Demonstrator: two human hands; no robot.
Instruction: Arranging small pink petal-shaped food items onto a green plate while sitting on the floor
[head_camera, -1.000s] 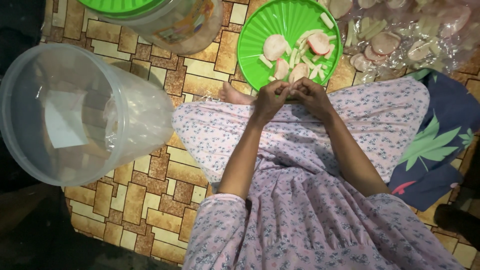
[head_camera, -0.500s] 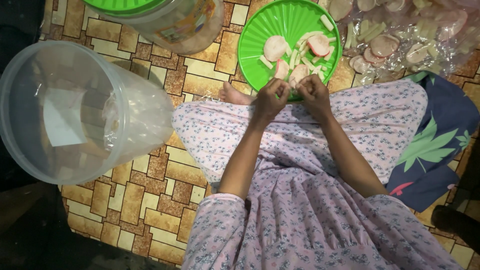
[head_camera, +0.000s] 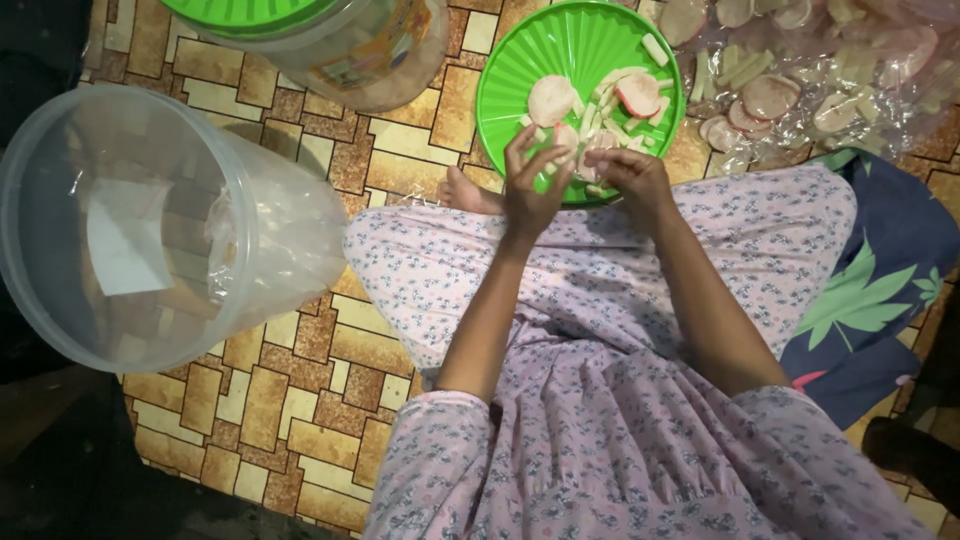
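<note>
- While both hands sit right at the near rim of the green plate, the left hand has its fingers spread and curled loosely around a small pale piece, pinched between fingertips, so partly closed on it.
- Right hand is curled knuckles-up just beside the left; it looks closed round something, but honestly I can't tell what, if anything, is in it.
- Progress-wise, I'd guess somewhere in the middle: just past the fingers, the plate already has a scatter of cut strips plus a couple of round slices not yet cut up.
- Still loads left, by the look of it: a clear plastic sheet beyond the right hand is covered in more slices.
- The big clear tub off to the left lies tipped on the tiled floor, looks empty.
- Hard to see: no tool shows between the hands, the jar with the green lid is cut off at the top, and the edges are really dark.
</note>
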